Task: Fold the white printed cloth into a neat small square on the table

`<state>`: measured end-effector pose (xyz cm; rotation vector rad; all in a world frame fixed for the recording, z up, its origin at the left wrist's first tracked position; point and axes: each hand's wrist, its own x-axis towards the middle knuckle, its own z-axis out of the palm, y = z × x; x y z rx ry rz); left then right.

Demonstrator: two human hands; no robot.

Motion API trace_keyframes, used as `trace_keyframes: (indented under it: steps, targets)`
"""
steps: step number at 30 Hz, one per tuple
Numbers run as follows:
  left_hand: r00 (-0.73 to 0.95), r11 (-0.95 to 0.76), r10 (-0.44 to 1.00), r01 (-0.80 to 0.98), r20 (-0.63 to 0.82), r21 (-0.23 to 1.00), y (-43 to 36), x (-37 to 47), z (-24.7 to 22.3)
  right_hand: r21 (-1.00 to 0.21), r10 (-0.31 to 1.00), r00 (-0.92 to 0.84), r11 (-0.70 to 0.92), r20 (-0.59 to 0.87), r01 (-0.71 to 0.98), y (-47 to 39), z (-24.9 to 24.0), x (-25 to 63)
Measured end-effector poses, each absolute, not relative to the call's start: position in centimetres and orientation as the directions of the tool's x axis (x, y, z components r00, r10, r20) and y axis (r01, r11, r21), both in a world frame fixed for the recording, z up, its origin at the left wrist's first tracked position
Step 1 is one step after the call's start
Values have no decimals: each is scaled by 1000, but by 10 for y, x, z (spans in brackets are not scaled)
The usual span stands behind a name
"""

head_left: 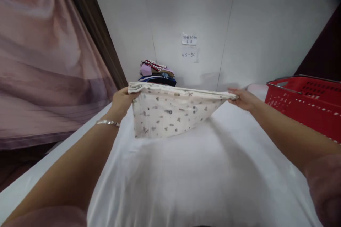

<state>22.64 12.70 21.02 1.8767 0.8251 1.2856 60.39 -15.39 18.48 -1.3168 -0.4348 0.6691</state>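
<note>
A white cloth [170,111] with small printed figures is stretched between my two hands above a white-covered surface [186,177]. My left hand [123,102] grips its upper left corner, with a silver bracelet on that wrist. At the opposite end, my right hand [241,98] pinches the upper right corner. The cloth's top edge shows several layers and runs nearly level, while its lower part hangs down, deeper on the left than on the right.
Behind the cloth, a pile of folded fabrics [157,72] rests against the grey wall [165,17]. Two paper labels [189,46] are stuck on that wall. A red plastic basket [306,103] stands at the right. Pink curtain [48,64] hangs at the left.
</note>
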Motion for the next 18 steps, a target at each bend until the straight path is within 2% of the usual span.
trace_keyframes:
  steps: [3,5,8,10,12,15,18]
  targets:
    - [356,-593,747,-24,561,805,143,242,238,-949,589,792,312,160,-39,-140,221,617]
    - [412,-628,685,-84,601,773,142,242,245,-918,555,778,392,295,68,-146,231,623]
    - [458,-630,675,-51,579,775,134,229,225,-916,564,750,378,344,136,-170,214,623]
    - [517,-596,703,55,488,801,127,215,190,-962,611,762,265,217,62,-190,179,613]
    - [607,-564,706,171,364,808,119,199,142,-995,655,756,63,-18,-78,-209,132,595]
    - [695,-533,700,355,165,768,103,175,69,-927,633,678,-280,-373,-249,-234,65,564]
    - [709,-534,695,399,119,745,88,160,23,-897,603,666,-344,-439,-279,-246,30,547]
